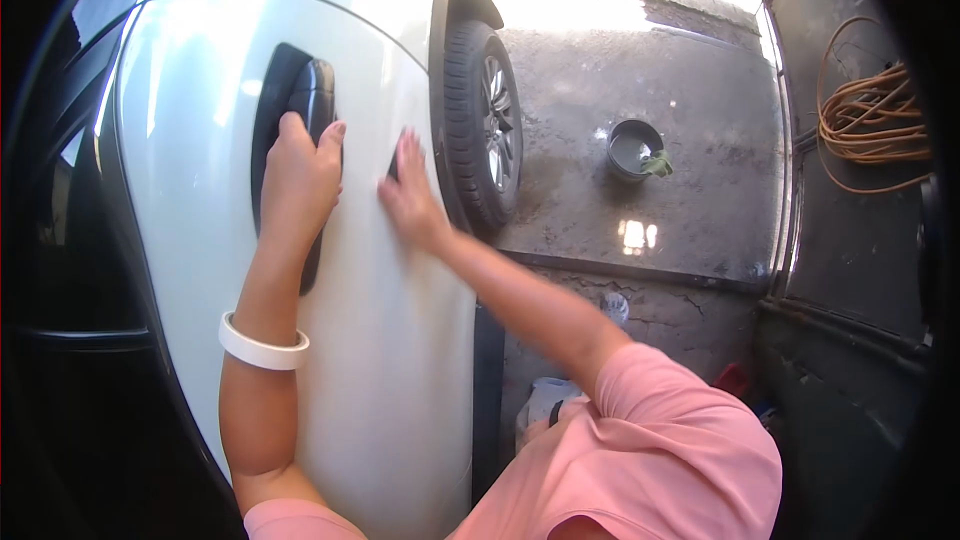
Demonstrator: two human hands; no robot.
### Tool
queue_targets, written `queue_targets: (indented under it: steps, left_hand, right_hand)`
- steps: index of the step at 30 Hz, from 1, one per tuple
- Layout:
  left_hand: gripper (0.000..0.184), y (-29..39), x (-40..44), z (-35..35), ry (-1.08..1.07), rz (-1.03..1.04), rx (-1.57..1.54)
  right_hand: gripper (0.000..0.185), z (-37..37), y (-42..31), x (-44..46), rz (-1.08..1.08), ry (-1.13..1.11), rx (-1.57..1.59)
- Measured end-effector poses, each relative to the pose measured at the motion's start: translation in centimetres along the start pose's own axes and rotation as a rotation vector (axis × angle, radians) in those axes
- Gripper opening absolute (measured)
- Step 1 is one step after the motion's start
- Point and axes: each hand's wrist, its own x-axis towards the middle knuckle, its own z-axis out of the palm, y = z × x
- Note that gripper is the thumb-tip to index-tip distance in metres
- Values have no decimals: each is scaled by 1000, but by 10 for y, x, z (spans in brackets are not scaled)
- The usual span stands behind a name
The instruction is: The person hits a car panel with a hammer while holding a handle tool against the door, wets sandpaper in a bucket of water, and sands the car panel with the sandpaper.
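My left hand [302,175] is closed around the black door handle [318,90] of a white car door [370,340]. A dark recess [275,90] surrounds the handle. On my left forearm sits a white roll of tape [262,347], worn like a bracelet. My right hand [412,195] lies against the white panel to the right of the handle, fingers stretched and slightly blurred. A small dark pad [394,168] shows between its thumb and fingers, pressed to the paint; most of it is hidden, so its exact kind is unclear.
The car's wheel [485,120] stands just beyond my right hand. A dark bucket [630,148] with a greenish cloth [657,164] over its rim is on the concrete floor [570,70]. Coiled orange hose or cable [875,120] hangs at the right. A whitish bag [543,402] lies beside me.
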Motion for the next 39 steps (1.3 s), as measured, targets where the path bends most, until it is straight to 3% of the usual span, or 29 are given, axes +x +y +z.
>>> queue_targets:
  steps: [1,5,11,12,13,14,15,16,19,20,23,25,28,31,34,35,38,39]
  left_hand:
    - [37,2,-1,-1,-4,-10,-5]
    - [34,-1,-2,4,23,5,53]
    - [34,9,-7,4,38,-13,-20]
    - [35,10,-5,7,32,6,-34]
    - [35,6,-4,8,36,8,-46]
    - [36,3,-5,5,44,-3,-57]
    - [37,8,-8,5,73,-5,-48]
    - [38,7,-6,4,51,-42,-58]
    - [38,11,-9,6,136,-103,18]
    - [38,5,-8,11,187,-84,67]
    - [36,17,0,8,234,-126,72]
    - [30,16,0,12,308,-91,90]
    - [32,38,-1,13,316,-321,58]
    - [41,55,8,7,310,-484,80]
    - [43,65,20,5,312,-633,39]
    - [44,63,22,4,301,-674,-28]
    - [48,64,23,14,313,-685,-6]
    - [50,55,19,27,378,-642,121]
  right_hand:
    - [80,5,-11,-39,-54,-7,4]
    - [57,1,-73,-148,312,-39,195]
    - [23,-80,-67,-111,707,-250,439]
    - [23,-98,-56,-106,641,-227,448]
    - [24,-122,-38,-102,596,-268,367]
    - [23,-159,-40,-87,746,-318,407]
    - [23,-188,-24,-82,692,-259,330]
    - [23,-220,-5,-78,917,-208,469]
    - [24,-335,38,-52,1134,-101,374]
    - [25,-378,75,-59,1141,-58,507]
    - [27,-518,107,-55,1283,-4,131]
    - [34,-612,119,-67,1337,156,128]
    - [46,-712,98,-54,1381,247,-80]
    - [44,-764,83,-20,1366,267,-125]
    - [42,-794,109,13,1347,433,36]
    - [38,-804,130,17,1232,383,120]
    - [52,-772,121,101,1367,361,294]
    - [59,-765,130,124,1370,245,253]
